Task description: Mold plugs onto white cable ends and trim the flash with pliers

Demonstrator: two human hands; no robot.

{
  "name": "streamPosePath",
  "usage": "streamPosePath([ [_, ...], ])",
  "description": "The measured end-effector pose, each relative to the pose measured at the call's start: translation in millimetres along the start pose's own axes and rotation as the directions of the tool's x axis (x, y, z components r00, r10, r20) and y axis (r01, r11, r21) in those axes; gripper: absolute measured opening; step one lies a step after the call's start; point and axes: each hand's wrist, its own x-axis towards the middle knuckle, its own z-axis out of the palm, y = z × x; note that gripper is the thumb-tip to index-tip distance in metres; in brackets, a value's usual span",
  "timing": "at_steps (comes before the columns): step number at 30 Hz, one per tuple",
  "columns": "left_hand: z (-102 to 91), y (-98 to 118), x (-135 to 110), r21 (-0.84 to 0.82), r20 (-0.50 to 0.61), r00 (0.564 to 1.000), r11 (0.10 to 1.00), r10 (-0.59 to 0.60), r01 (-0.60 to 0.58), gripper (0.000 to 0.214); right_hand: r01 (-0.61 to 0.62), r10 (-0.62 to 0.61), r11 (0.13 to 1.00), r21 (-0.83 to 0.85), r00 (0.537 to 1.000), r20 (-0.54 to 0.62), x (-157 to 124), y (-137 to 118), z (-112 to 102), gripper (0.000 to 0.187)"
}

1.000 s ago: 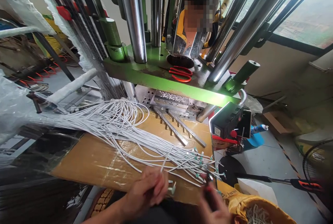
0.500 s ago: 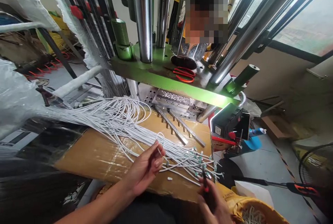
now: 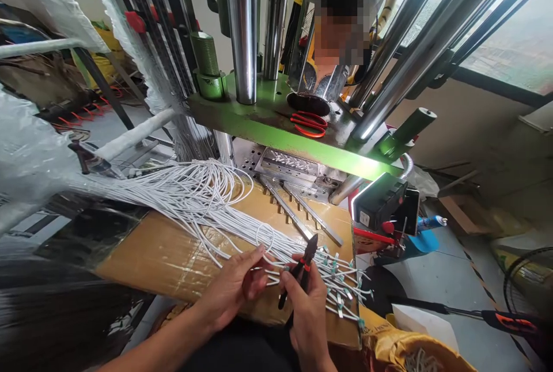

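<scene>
A thick bundle of white cables (image 3: 203,199) fans across a cardboard-covered board (image 3: 159,257), their ends tipped with small teal and white plugs (image 3: 337,280). My left hand (image 3: 235,285) is closed in a pinch on one looped white cable (image 3: 265,239) near its end. My right hand (image 3: 306,308) grips small black cutters with red handles (image 3: 305,259), jaws pointing up beside that cable end. Both hands meet at the board's near edge.
A green moulding press (image 3: 276,130) with chrome columns stands behind the board, red scissors (image 3: 309,123) on its plate. Another person sits behind it. Metal mould bars (image 3: 298,216) lie on the board. A yellow sack (image 3: 410,349) of scraps sits at lower right.
My right hand rose from the lower right edge with the cutters and came up to the cable end. My left hand lifted and kept its pinch on the looped cable.
</scene>
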Motion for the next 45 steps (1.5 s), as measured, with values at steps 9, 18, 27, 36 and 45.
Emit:
streamPosePath([
  [9,-9.8,15.5,-1.0,0.707,0.637,0.514,-0.17,0.574,-0.687,0.026,0.133,-0.135,0.971,-0.197,0.991,0.003,-3.2,-5.5,-8.2,0.033],
  [18,-9.7,20.3,10.3,0.491,0.483,0.83,0.698,0.278,-0.52,0.011,-0.265,0.206,0.926,0.27,0.952,0.226,6.3,-13.5,-7.2,0.033],
  [27,-6.1,13.2,10.6,0.499,0.365,0.879,0.733,0.306,-0.463,0.009,-0.358,0.27,0.885,0.297,0.915,0.3,9.6,-8.8,-2.8,0.034],
  [36,-9.1,20.8,13.8,0.573,0.362,0.84,0.615,0.404,-0.542,0.009,0.421,-0.257,0.747,-0.515,0.897,0.36,-6.0,-2.9,-41.6,0.039],
  [45,-7.0,20.9,12.8,0.554,0.366,0.867,0.669,0.338,-0.495,0.011,0.642,-0.419,0.381,-0.666,0.762,0.494,-1.9,-0.9,-48.5,0.055],
])
